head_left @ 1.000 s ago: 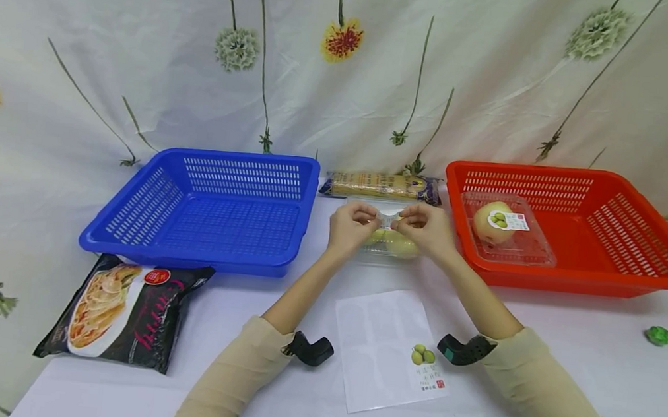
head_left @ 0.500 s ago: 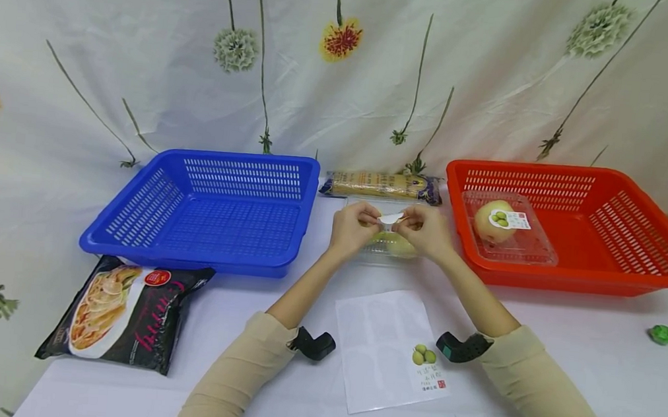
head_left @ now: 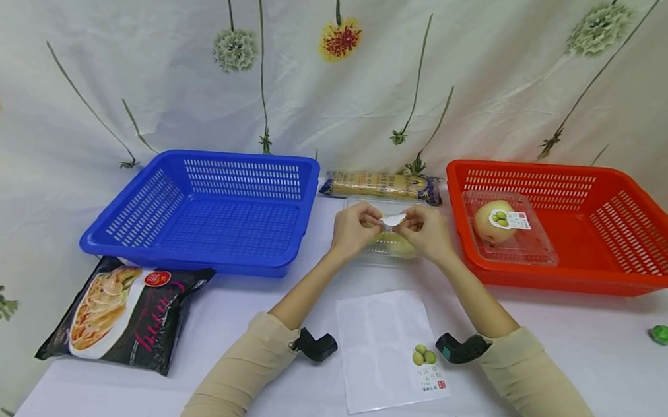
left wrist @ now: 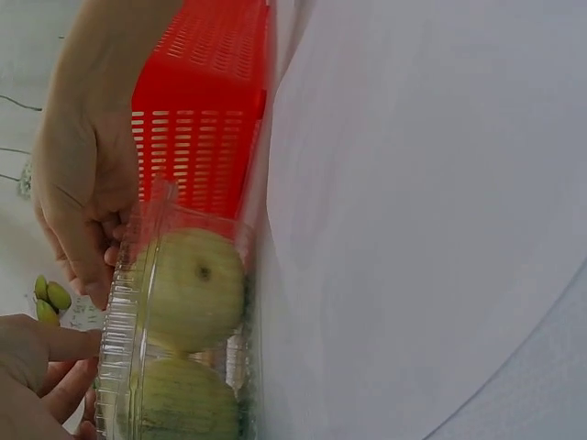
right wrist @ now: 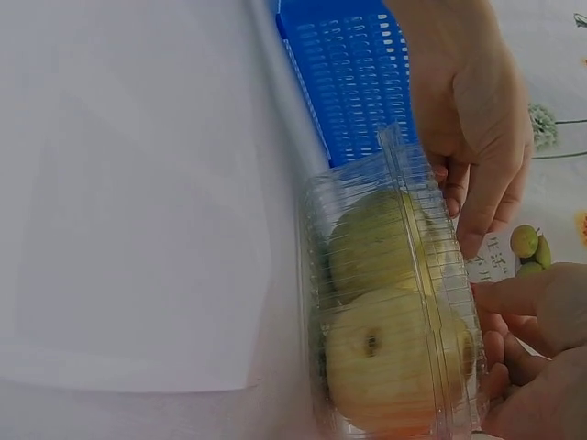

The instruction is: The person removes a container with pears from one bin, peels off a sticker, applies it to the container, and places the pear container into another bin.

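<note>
Both hands pinch one label sticker (head_left: 393, 220), the left hand (head_left: 354, 232) at its left end and the right hand (head_left: 430, 235) at its right end. The sticker stands raised from the lid, white side toward the head camera; green fruit and writing are printed on its other side. Directly beneath is a shut clear plastic clamshell box (right wrist: 353, 174) with round yellow-green fruit (left wrist: 191, 284), resembling pears. Fingertips of both hands are at the lid's top; whether the sticker's lower edge touches it cannot be told.
A sticker sheet (head_left: 380, 358) lies in front of the box. Left stands a blue basket (head_left: 302, 232), with a black food bag (head_left: 159, 326) before it. Right, a red basket (head_left: 560, 279) holds a labelled fruit box (head_left: 533, 249). A noodle pack (head_left: 378, 186) lies behind.
The sticker has tipped up between the fingers, bringing its white side into view. Both hands have shifted only slightly and kept their pinch; the box and baskets stay in place.
</note>
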The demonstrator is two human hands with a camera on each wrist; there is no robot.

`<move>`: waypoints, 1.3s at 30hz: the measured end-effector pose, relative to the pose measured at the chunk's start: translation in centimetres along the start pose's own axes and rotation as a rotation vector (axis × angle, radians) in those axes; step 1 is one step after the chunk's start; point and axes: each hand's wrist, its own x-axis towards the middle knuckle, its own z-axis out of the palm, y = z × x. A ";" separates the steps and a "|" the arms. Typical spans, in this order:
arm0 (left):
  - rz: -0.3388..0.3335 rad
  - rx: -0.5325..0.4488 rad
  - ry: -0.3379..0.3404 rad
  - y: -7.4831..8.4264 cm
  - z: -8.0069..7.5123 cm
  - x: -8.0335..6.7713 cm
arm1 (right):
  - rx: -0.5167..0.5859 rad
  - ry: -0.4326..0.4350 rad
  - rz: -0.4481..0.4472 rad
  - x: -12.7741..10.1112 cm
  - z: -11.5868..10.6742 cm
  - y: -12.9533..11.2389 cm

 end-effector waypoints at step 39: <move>-0.151 0.157 -0.216 -1.5 -0.8 1.3 | -0.334 -0.081 0.164 0.9 0.1 -0.9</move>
